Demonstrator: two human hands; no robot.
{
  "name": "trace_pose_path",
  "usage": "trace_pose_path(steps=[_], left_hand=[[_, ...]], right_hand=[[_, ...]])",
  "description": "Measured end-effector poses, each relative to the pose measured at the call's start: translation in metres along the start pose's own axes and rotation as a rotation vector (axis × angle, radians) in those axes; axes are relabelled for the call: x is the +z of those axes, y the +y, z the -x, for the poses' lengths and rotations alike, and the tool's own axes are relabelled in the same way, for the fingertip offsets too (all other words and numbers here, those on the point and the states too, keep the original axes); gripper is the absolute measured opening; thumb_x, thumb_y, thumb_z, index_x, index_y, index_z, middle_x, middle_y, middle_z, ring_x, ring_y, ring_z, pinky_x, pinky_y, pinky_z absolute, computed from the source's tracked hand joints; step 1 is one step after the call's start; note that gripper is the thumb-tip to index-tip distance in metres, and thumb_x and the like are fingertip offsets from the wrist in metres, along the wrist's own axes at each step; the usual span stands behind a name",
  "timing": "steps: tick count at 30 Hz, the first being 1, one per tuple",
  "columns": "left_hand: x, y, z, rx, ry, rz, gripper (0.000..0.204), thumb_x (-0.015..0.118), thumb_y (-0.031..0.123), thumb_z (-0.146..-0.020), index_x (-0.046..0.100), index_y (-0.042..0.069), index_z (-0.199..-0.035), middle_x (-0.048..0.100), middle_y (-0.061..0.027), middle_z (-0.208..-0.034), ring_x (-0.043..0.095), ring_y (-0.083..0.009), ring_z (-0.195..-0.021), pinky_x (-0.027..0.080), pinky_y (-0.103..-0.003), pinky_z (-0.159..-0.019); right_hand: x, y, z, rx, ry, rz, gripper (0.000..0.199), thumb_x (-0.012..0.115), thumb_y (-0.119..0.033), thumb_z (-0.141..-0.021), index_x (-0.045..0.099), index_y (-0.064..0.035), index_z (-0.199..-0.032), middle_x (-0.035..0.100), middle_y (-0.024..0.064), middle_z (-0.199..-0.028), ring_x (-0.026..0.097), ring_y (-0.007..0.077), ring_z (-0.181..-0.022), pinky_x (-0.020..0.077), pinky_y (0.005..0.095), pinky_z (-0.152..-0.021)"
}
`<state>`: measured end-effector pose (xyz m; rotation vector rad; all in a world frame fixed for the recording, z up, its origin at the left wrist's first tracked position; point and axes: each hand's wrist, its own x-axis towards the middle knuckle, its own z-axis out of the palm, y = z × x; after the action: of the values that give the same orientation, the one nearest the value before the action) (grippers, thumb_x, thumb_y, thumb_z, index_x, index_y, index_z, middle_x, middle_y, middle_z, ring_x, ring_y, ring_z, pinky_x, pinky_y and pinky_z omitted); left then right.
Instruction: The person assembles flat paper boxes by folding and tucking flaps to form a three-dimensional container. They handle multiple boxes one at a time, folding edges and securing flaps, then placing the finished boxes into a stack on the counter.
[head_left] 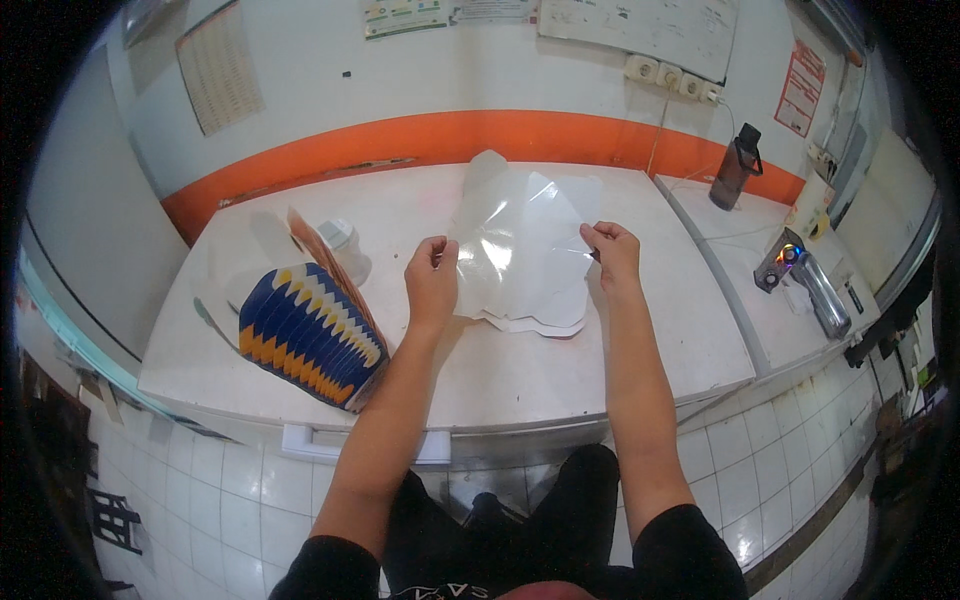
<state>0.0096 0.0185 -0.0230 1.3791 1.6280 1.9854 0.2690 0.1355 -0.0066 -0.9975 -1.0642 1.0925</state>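
Observation:
Both my hands grip a clear, glossy plastic sheet [490, 245] by its opposite sides, above the middle of the white table. My left hand [432, 285] pinches its left edge, with the fingers curled in. On the other side my right hand [613, 252] pinches the right edge between thumb and fingers. White cut sheets [545, 322] with wavy lower edges lie beneath or against the plastic; I cannot tell whether they are joined to it. By my left forearm is an overlapping stack of blue, white and orange printed pieces [310, 335].
A whitish, rounded object [345, 250] stands behind the printed stack. On the right-hand surface are a dark water bottle [735, 168], a small device with coloured lights [779, 261] and a shiny cylindrical object [822, 295]. The table [680, 345] ends near my knees.

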Motion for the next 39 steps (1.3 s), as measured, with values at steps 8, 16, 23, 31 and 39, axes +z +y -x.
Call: trace_pose_path(steps=[8,16,23,31,39], left_hand=[[-0.002,-0.016,-0.006,-0.175,-0.097,0.071,0.036,0.059,0.025,-0.104,0.07,-0.008,-0.115,0.073,-0.0142,-0.095,0.065,-0.0181,-0.087,0.05,-0.033,-0.081],[-0.002,-0.01,-0.003,0.001,0.19,-0.221,0.037,0.061,0.022,-0.099,0.065,-0.006,-0.124,0.073,-0.0183,-0.1,0.067,-0.032,-0.091,0.052,-0.037,-0.09],[-0.003,0.024,0.008,0.416,0.136,-0.532,0.054,0.065,0.024,-0.099,0.05,-0.002,-0.144,0.072,-0.019,-0.114,0.066,-0.0339,-0.108,0.048,-0.043,-0.1],[-0.006,0.019,0.007,-0.136,-0.31,0.135,0.045,0.059,0.02,-0.104,0.052,-0.005,-0.14,0.071,-0.0131,-0.114,0.065,-0.0173,-0.108,0.052,-0.03,-0.092],[-0.001,0.056,0.027,-0.44,-0.298,1.037,0.036,0.057,0.019,-0.105,0.055,0.0,-0.136,0.069,-0.009,-0.116,0.067,-0.0187,-0.104,0.054,-0.032,-0.093]], right_hand=[[-0.001,0.015,-0.01,-0.027,0.053,-0.06,0.03,0.084,-0.01,-0.083,0.072,0.0074,-0.103,0.069,0.0101,-0.09,0.063,0.0169,-0.081,0.0482,0.0295,-0.072],[-0.017,0.041,-0.038,-0.116,0.176,0.064,0.034,0.078,-0.015,-0.089,0.07,0.0101,-0.11,0.072,0.0133,-0.1,0.065,0.0193,-0.088,0.0494,0.0308,-0.08],[-0.021,0.026,-0.04,-0.224,0.102,0.084,0.045,0.077,-0.027,-0.092,0.07,0.011,-0.114,0.074,0.0147,-0.103,0.066,0.0198,-0.093,0.0512,0.0322,-0.085],[0.032,-0.03,0.042,-0.044,-0.386,-0.473,0.059,0.048,-0.041,-0.108,0.058,0.008,-0.139,0.064,0.0179,-0.136,0.062,0.0242,-0.121,0.0467,0.0369,-0.106],[0.083,-0.022,0.092,-0.559,-0.598,0.197,0.062,0.067,-0.013,-0.098,0.045,-0.0051,-0.155,0.028,0.0113,-0.166,0.046,0.0209,-0.14,0.0432,0.0344,-0.112]])
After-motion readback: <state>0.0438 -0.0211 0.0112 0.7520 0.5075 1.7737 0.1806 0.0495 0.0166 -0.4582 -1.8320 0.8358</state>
